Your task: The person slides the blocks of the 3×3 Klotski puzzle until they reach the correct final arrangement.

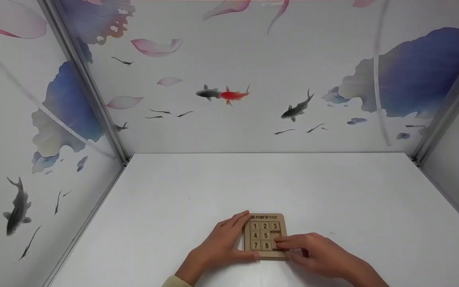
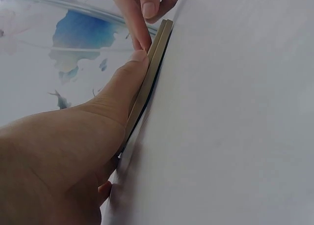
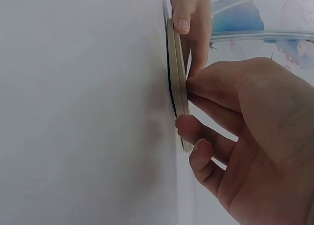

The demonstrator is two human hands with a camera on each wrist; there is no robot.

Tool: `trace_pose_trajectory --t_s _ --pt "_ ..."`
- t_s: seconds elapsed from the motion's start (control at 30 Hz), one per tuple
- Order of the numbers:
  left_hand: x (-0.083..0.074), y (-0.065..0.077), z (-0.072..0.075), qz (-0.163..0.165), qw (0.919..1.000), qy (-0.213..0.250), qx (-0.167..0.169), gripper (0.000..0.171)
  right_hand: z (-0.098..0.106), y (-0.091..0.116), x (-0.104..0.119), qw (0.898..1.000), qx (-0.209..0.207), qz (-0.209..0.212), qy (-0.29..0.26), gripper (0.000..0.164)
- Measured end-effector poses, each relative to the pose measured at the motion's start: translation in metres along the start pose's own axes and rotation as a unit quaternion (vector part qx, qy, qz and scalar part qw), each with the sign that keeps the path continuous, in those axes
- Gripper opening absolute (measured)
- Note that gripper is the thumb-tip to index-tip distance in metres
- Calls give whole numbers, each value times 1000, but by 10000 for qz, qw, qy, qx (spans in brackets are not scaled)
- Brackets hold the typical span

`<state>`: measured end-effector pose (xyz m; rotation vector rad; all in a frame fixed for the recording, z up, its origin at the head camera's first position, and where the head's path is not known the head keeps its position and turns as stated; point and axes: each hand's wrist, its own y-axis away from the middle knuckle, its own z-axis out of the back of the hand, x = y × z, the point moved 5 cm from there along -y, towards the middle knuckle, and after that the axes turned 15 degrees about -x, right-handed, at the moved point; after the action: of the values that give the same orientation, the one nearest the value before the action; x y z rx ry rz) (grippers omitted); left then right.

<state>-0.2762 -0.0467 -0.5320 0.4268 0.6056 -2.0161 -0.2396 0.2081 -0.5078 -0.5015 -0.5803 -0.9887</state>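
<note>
A wooden number slide puzzle [image 1: 267,255] lies flat on the white table, its tiles 1, 2, 3, 4, 5, 7 and 8 readable. A gap shows in the right column below tile 3. My left hand [image 1: 223,243] holds the board at its left side, fingers up along the left edge to the top corner, thumb on the front edge. My right hand [image 1: 321,255] has its fingertips on the lower right of the puzzle, covering the tile there. In the right wrist view, other fingers [image 3: 189,126] of that hand bend against the board's edge.
The white table [image 1: 197,183] stretches around the puzzle. White panels printed with fish and petals stand behind [image 1: 253,131] and to both sides, joined by metal corner posts [image 1: 90,83].
</note>
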Motion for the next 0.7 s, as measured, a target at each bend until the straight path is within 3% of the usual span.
trace_pose_trajectory --t_s 0.7 --pt "-1 -1 -1 28 9999 76 102 118 -4 -5 -2 9980 -231 -54 585 44"
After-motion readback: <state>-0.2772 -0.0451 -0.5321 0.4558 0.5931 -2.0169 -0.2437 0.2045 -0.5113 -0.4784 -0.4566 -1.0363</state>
